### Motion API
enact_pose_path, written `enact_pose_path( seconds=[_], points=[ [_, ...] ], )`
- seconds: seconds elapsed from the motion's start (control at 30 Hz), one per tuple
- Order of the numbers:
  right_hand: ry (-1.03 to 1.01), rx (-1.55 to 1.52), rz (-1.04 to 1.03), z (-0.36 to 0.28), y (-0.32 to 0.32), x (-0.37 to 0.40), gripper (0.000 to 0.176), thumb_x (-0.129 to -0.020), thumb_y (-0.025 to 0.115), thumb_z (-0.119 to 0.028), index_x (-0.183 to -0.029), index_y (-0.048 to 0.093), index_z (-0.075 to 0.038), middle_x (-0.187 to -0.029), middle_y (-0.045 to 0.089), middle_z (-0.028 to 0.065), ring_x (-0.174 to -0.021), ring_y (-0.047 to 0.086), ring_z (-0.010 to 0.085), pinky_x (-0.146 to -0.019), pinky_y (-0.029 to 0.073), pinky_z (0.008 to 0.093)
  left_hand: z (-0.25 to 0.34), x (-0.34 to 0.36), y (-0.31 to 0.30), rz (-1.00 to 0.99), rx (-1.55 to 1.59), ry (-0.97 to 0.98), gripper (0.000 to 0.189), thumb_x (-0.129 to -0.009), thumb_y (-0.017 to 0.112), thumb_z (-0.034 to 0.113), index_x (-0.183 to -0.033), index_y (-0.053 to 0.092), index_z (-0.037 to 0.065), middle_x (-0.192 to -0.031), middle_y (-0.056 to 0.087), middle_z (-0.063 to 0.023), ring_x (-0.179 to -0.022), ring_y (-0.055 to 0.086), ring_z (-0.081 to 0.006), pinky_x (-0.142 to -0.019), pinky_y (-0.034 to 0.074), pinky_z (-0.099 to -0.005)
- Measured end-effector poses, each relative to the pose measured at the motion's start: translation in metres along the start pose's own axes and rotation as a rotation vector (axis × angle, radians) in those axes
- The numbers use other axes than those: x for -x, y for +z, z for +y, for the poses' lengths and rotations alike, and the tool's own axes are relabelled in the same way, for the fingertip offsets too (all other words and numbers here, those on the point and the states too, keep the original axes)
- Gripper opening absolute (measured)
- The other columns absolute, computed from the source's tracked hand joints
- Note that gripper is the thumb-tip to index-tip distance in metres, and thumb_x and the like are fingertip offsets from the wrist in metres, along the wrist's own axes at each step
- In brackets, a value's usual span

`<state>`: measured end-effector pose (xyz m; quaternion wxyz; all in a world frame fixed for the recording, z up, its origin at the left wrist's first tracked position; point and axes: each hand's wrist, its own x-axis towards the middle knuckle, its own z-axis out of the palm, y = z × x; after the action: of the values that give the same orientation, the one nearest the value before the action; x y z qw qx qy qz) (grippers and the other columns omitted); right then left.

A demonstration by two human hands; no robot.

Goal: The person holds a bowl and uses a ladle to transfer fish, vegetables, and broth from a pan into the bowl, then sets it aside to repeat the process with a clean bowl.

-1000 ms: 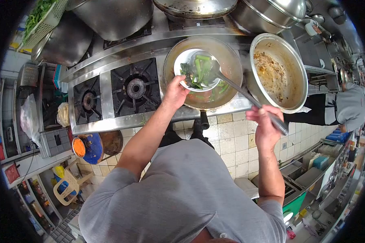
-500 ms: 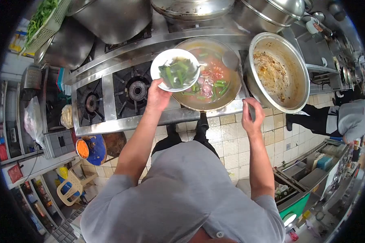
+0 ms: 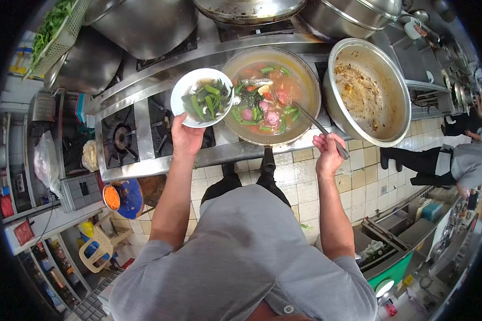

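My left hand (image 3: 187, 138) grips the near rim of a white bowl (image 3: 175, 95) that holds cut green vegetables in broth. The bowl hangs over the stove, left of a wide frying pan (image 3: 311, 120). Reddish soup (image 3: 292, 85) fills the pan, with green stalks, dark leaves, red pieces and pinkish round slices in it. In my right hand (image 3: 329, 155), the fingers are closed round the handle of a ladle (image 3: 318, 125). Its handle slants down into the soup, and the scoop end is hidden there.
A large metal basin (image 3: 367, 91) with brown residue stands right of the pan. Gas burners (image 3: 122, 136) lie to the left. Big pots (image 3: 144, 27) line the back. Another person (image 3: 463, 166) stands at far right, and a plastic chair (image 3: 97, 249) is at lower left.
My left hand has moved the bowl left, off the pan. The ladle's scoop has sunk into the soup and its handle has tilted. More leaves and pieces show at the surface.
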<state>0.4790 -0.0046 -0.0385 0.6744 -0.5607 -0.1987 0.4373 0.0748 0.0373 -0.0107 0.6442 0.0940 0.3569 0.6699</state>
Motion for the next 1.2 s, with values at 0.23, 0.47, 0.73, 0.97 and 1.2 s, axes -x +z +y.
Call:
enact_pose_path(
  seconds=[0.23,0.47,0.73,0.97,1.2],
  points=[
    [-0.019,-0.011,0.004,-0.029,0.004,0.012,0.016,-0.102,0.059,-0.007,-0.115,0.055,0.002,-0.094,0.069,0.0215,-0.077,0.074,0.0304,-0.068,0.065,0.0385,-0.018,-0.006,0.0,-0.025,-0.009,-0.066,0.054,-0.094,0.06,0.027,-0.143,0.051,0.006,-0.141,0.061,-0.0094,-0.126,0.06,-0.027,-0.104,0.05,-0.0471],
    [-0.057,-0.036,-0.057,-0.083,0.014,0.025,0.018,-0.102,0.059,-0.008,-0.117,0.054,0.002,-0.096,0.07,0.0241,-0.078,0.074,0.0327,-0.067,0.065,0.0399,-0.049,-0.021,0.005,-0.064,-0.02,-0.138,0.051,-0.094,0.062,0.024,-0.139,0.053,0.004,-0.13,0.065,-0.0081,-0.121,0.061,-0.024,-0.104,0.048,-0.043],
    [-0.118,0.036,-0.249,-0.136,0.031,0.044,0.018,-0.103,0.057,-0.008,-0.117,0.053,0.003,-0.099,0.07,0.0269,-0.079,0.075,0.0327,-0.069,0.065,0.0407,-0.1,-0.038,0.035,-0.125,0.025,-0.245,0.049,-0.093,0.064,0.021,-0.137,0.052,0.002,-0.133,0.061,-0.0103,-0.124,0.058,-0.0238,-0.11,0.045,-0.0435],
    [-0.795,0.6,-0.7,-0.151,0.036,0.071,0.013,-0.09,0.07,0.003,-0.101,0.063,0.001,-0.096,0.072,0.0212,-0.088,0.075,0.0343,-0.08,0.062,0.0431,-0.108,-0.04,0.057,-0.134,-0.007,-0.263,0.055,-0.094,0.061,0.024,-0.142,0.047,0.001,-0.139,0.057,-0.0113,-0.13,0.055,-0.0259,-0.114,0.044,-0.0459],
    [-1.221,0.938,-0.574,-0.149,0.037,0.045,0.021,-0.081,0.072,0.008,-0.099,0.068,-0.003,-0.096,0.075,0.0134,-0.093,0.073,0.0352,-0.083,0.059,0.0416,-0.081,-0.032,0.055,-0.192,0.007,-0.182,0.064,-0.092,0.059,0.025,-0.149,0.041,0.002,-0.146,0.053,-0.0141,-0.136,0.053,-0.029,-0.116,0.044,-0.0482]
  ],
)
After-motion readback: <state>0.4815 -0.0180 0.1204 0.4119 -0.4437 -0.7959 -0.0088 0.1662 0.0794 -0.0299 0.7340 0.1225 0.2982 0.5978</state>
